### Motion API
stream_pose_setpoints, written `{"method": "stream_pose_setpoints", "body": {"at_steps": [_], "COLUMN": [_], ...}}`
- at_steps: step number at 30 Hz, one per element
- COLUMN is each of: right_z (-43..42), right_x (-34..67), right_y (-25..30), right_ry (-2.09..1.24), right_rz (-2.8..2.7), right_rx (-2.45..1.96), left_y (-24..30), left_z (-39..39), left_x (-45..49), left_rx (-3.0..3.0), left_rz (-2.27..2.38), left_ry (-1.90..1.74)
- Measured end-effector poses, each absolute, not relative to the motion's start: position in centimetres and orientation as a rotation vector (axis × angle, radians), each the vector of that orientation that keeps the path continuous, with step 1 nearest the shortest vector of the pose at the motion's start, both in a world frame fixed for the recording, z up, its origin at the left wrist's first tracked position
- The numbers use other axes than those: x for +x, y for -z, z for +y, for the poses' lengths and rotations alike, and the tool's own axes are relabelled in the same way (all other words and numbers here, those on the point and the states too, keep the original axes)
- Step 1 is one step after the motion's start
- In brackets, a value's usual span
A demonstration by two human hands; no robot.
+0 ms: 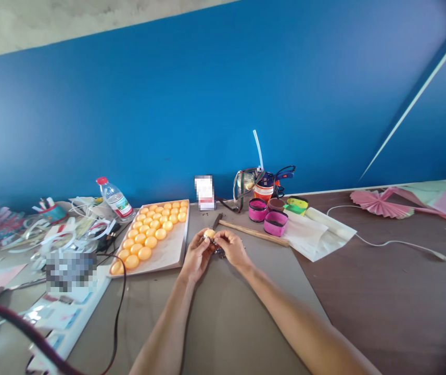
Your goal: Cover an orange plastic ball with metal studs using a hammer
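Note:
My left hand (198,252) is closed round a small orange dome-shaped piece (209,233) with a shiny metallic rim. Beside it, my right hand (232,250) has its fingertips pinched at the edge of this piece; whatever they grip is too small to make out. Under both hands lies a little heap of dark, shiny bits (220,253), partly covered by the fingers. To the left, a shallow white tray (170,250) bears rows of similar orange domes (151,242). A hammer (254,233) with a wooden handle rests just behind my right hand.
Pink containers (276,224) and a paper cup of tools (264,191) stand at the back right, near a white plastic sheet (316,237). A water bottle (115,199) leans behind the tray. Cables (118,312) and clutter fill the left; a white cord (398,242) crosses the right.

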State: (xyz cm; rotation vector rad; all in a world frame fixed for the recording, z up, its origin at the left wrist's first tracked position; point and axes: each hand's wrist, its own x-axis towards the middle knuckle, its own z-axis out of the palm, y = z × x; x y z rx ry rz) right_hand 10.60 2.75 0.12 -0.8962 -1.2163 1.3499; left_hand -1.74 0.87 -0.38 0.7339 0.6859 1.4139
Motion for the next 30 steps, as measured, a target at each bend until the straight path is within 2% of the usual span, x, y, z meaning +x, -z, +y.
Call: {"method": "stream_pose_setpoints", "body": {"at_steps": [22,30], "right_z": [3.1,3.6], "right_x": [11.3,11.7], "right_y": [0.6,0.1], "right_ry": [-1.105,-1.023], "right_rz": [-1.44,-1.373], "right_rx": [-1.0,-1.005], "left_y": [0.1,-0.3], "left_z": [0.5,0.7], "left_x": [-1.1,-1.1], "left_rx": [0.792,0.728], "left_rz": [0.804,0.703], "left_ry": [-1.432,-1.436]}}
